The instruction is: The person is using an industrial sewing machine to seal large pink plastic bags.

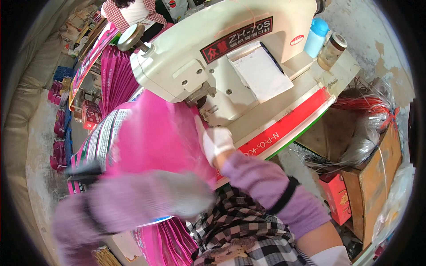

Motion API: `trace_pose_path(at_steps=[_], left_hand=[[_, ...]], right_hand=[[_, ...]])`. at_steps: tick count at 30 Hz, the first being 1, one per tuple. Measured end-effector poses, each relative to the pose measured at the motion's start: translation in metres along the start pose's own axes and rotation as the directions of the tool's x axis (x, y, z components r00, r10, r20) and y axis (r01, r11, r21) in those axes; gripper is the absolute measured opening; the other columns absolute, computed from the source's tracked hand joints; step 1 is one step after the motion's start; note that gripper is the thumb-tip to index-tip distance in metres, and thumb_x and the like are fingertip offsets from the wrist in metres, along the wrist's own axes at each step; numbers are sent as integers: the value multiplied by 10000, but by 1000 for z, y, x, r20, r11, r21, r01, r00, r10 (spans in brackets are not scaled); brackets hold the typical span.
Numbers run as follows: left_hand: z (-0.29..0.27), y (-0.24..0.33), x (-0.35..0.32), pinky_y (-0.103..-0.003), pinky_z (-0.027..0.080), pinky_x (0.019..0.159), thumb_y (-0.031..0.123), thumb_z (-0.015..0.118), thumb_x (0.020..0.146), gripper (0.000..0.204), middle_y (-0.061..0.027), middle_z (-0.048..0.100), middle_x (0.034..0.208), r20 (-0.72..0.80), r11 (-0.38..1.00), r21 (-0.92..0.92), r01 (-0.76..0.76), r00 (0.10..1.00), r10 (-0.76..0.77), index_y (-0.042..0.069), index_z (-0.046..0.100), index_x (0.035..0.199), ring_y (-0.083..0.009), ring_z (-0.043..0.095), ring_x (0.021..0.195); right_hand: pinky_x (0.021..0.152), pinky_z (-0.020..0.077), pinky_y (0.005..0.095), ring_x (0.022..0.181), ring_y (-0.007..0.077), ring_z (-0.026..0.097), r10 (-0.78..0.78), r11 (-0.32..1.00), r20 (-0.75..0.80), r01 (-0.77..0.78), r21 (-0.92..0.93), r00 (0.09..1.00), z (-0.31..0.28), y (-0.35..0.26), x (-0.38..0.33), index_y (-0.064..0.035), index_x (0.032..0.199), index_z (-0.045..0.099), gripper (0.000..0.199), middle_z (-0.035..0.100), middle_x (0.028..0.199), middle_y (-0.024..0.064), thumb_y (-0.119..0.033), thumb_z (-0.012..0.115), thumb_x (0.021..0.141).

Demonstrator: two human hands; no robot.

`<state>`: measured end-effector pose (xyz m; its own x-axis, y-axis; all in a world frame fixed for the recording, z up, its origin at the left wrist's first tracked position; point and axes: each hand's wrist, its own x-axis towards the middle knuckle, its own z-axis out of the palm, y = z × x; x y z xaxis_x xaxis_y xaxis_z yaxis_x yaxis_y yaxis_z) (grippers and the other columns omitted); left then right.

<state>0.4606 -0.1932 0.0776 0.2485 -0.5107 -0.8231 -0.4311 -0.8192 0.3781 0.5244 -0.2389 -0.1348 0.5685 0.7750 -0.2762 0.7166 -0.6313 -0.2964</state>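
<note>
A cream sewing machine fills the upper centre of the frame, with a handwheel at its upper left and a white notepad lying on its body. To the upper right stand a blue bottle and a brown jar on the machine's base. At the right, a cardboard box holds a bundle of shiny strings, red at the top and silvery below, with a small red carton beside it. In the upper left, a stack of pink bags stands on edge, and another person in a checked top sits at the very top. The machine head overhangs the bag, hiding its upper edge. The pink bag lies in the centre of the frame under the needle area; it is bright magenta, woven-looking, with a printed white and dark panel along its left side. The right hand, in a white glove and lilac sleeve, rests flat on the bag's right edge, fingers stretched towards the needle and not curled round anything. The left hand, gloved in grey, is blurred across the bag's lower edge; whether its fingers are closed on the bag I cannot tell.
</note>
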Motion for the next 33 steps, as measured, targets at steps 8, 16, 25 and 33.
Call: trace_pose_path(at_steps=[8, 16, 25, 33], left_hand=[[3, -34, -12, -332, 520, 575, 175, 582, 919, 197, -58, 615, 636, -140, 963, -218, 158, 972, -191, 49, 680, 803, -203, 638, 584], [94, 32, 77, -394, 484, 539, 201, 672, 742, 102, -67, 600, 640, -632, 996, -34, -78, 774, 39, 114, 624, 720, -263, 643, 625], [42, -18, -13, -366, 509, 644, 259, 695, 785, 343, -54, 593, 611, -391, 910, -324, 259, 839, -378, 188, 686, 1120, -184, 651, 668], [105, -10, -85, -477, 447, 963, 414, 848, 596, 982, -211, 513, 1311, -838, 747, -263, 610, 238, -490, 4, 434, 1386, -406, 501, 1206]], right_hand=[[640, 544, 500, 858, 309, 717, 122, 970, -37, -111, 218, 992, 14, -12, 19, -81, 1553, 150, 777, 736, 949, 129, -151, 527, 876], [670, 548, 483, 764, 364, 705, 23, 908, 89, -58, 416, 996, 15, -12, -68, -15, 1539, 58, 847, 703, 852, 234, -194, 527, 858], [687, 557, 402, 799, 277, 707, 41, 985, -44, -33, 171, 998, 0, -3, -12, -42, 1522, 245, 650, 721, 925, 133, -160, 474, 926], [560, 530, 410, 589, 285, 672, 65, 936, -158, -6, 351, 985, 32, 13, -12, -43, 1528, 199, 726, 699, 801, 182, -221, 514, 899]])
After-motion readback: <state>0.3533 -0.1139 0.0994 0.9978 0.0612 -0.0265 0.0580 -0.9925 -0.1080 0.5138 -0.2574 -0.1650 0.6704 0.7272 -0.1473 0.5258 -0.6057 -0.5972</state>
